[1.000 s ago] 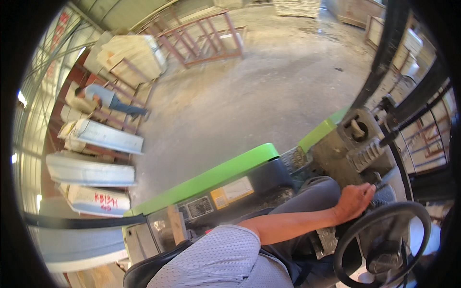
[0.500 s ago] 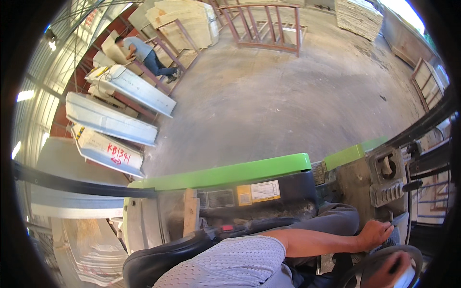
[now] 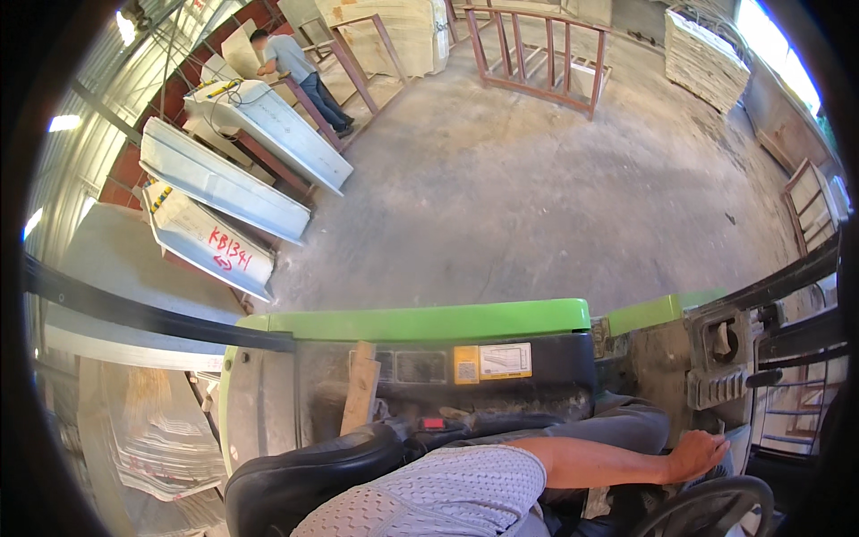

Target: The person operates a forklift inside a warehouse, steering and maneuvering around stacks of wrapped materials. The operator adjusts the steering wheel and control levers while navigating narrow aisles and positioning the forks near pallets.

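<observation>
My left arm (image 3: 595, 463) reaches across to the controls at the lower right. There my left hand (image 3: 694, 456) is closed around what looks like a thin lever (image 3: 721, 428) beside the steering wheel. The black steering wheel (image 3: 756, 488) shows only its upper part at the bottom edge. My right hand is out of sight. I sit on a black seat (image 3: 313, 470) in a green-edged vehicle. A red buckle button (image 3: 433, 423) lies beside the seat, and a wooden piece (image 3: 360, 390) stands upright behind it.
Long pale stone pieces (image 3: 224, 179) lean on racks at the left. Past them a person (image 3: 300, 76) bends over a red-brown frame. Another metal rack (image 3: 537, 63) stands on the floor (image 3: 501, 206), with a slab stack (image 3: 705, 61) at far right. Black cab bars (image 3: 161, 311) cross both sides.
The hall's contents have shifted rightward in view, and the left-hand stone pieces also upward. My right hand, blurred over the steering wheel before, has gone from view. My left hand stays at the lever.
</observation>
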A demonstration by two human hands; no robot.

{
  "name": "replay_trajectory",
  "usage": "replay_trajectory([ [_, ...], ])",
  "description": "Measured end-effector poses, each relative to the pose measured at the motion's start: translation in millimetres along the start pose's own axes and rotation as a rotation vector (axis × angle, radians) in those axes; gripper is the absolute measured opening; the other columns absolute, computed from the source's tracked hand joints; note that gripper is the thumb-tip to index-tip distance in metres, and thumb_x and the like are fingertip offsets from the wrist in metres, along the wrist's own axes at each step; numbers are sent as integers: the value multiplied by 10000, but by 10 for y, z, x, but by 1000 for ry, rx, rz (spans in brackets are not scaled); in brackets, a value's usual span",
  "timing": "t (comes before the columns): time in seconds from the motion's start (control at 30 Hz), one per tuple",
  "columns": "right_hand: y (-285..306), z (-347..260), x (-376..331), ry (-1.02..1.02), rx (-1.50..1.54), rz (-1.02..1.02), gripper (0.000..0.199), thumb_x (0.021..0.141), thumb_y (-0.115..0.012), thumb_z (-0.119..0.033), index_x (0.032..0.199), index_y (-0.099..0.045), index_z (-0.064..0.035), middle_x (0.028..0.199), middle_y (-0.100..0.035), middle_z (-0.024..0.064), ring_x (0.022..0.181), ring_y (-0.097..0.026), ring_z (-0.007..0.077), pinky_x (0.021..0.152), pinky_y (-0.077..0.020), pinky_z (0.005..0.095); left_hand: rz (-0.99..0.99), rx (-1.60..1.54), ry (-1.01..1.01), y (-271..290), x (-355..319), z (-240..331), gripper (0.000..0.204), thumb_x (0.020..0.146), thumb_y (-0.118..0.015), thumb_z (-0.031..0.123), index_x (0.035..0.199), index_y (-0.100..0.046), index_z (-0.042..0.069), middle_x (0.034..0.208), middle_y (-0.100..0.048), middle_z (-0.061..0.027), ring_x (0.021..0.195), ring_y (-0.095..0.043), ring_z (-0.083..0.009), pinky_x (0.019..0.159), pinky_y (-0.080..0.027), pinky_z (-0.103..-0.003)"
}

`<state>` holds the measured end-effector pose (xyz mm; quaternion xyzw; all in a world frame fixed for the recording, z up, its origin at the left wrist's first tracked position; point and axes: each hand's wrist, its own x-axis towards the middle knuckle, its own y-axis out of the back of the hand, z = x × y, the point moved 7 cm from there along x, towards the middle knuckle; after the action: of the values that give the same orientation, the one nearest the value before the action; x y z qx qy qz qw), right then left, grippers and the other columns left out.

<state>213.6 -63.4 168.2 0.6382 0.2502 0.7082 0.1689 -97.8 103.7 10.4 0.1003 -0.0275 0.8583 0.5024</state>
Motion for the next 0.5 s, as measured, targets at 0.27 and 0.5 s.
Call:
replay_trajectory([
  [0.27,295,-2136,-272,-33,510,-119,248,939,-753,-252,897,-718,-9,829,-696,117,708,-655,289,622,-533,415,47,27,-37,326,-230,148,354,1006,-535,289,796,-650,28,705,-635,-245,697,-630,-463,644,-482,-585],
  [0.5,468,-2754,-38,1,599,-254,226,934,-759,-224,876,-719,-10,919,-696,146,806,-669,332,647,-545,430,48,48,-40,721,-607,272,342,1001,-548,283,790,-654,36,711,-642,-243,690,-635,-456,630,-494,-568],
])
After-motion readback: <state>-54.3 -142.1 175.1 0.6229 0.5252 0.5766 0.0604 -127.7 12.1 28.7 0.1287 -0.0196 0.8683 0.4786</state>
